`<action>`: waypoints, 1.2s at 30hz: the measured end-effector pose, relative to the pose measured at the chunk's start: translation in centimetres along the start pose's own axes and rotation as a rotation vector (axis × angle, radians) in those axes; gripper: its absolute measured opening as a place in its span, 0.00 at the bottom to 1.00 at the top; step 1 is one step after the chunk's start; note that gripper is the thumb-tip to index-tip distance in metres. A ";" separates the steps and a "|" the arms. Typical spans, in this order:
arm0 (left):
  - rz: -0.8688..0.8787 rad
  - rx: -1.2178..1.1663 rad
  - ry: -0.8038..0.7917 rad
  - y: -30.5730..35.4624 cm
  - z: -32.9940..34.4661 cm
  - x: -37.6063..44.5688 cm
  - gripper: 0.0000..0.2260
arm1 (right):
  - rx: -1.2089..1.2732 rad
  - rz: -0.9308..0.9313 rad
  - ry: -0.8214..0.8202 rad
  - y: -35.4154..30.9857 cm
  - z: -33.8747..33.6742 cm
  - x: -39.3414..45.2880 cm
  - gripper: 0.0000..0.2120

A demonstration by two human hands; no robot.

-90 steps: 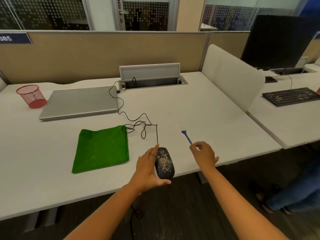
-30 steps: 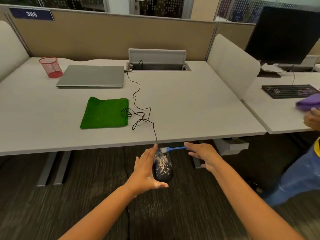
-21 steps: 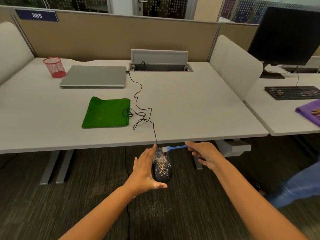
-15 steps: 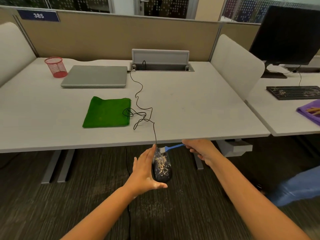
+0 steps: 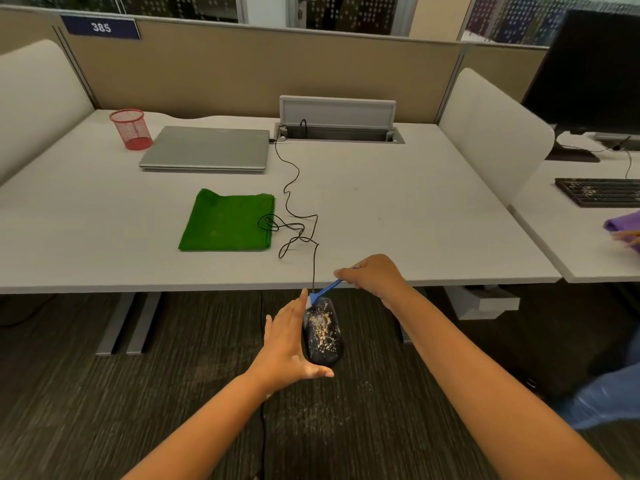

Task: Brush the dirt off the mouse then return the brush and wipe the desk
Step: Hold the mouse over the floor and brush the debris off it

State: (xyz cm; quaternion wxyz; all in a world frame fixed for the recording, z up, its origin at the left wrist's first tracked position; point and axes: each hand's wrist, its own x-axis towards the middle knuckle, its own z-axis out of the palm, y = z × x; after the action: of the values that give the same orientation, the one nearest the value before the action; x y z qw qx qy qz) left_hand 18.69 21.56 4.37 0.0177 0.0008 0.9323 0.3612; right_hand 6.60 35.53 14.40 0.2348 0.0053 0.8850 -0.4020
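Observation:
My left hand [image 5: 285, 344] holds a black wired mouse [image 5: 322, 332] in the air in front of the desk edge, above the carpet; yellowish crumbs cover its top. My right hand [image 5: 375, 277] pinches a small blue brush [image 5: 325, 291], whose white bristle end touches the far end of the mouse. The mouse cable [image 5: 294, 209] runs up over the white desk [image 5: 398, 209] to the cable box. A folded green cloth [image 5: 227, 221] lies flat on the desk, left of the cable loops.
A closed grey laptop [image 5: 207, 147] and a red mesh cup [image 5: 131, 129] sit at the desk's back left. An open cable box [image 5: 337, 131] is at the back. Crumbs lie on the carpet [image 5: 322, 407] below. A neighbouring desk at right has a keyboard [image 5: 601, 190], monitor and purple cloth [image 5: 623, 225].
Three seconds ago the mouse lay on the desk; it is now held off the edge. In the last second my right hand lifted, tilting the brush down onto the mouse's far end.

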 end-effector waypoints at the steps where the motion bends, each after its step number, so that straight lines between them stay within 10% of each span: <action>1: 0.002 0.003 -0.003 -0.1 -0.1 0.0 0.57 | -0.020 0.000 -0.001 -0.1 -0.1 0.2 0.19; 36: 0.038 0.036 0.002 -0.3 -0.3 0.1 0.56 | 0.219 0.195 -0.026 3.6 -2.4 -1.0 0.21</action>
State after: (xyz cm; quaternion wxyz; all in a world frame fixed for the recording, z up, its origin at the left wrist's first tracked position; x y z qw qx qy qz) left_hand 18.60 21.09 4.37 0.0097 0.0186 0.9384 0.3448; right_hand 7.26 39.89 13.62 0.2822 0.1115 0.8279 -0.4717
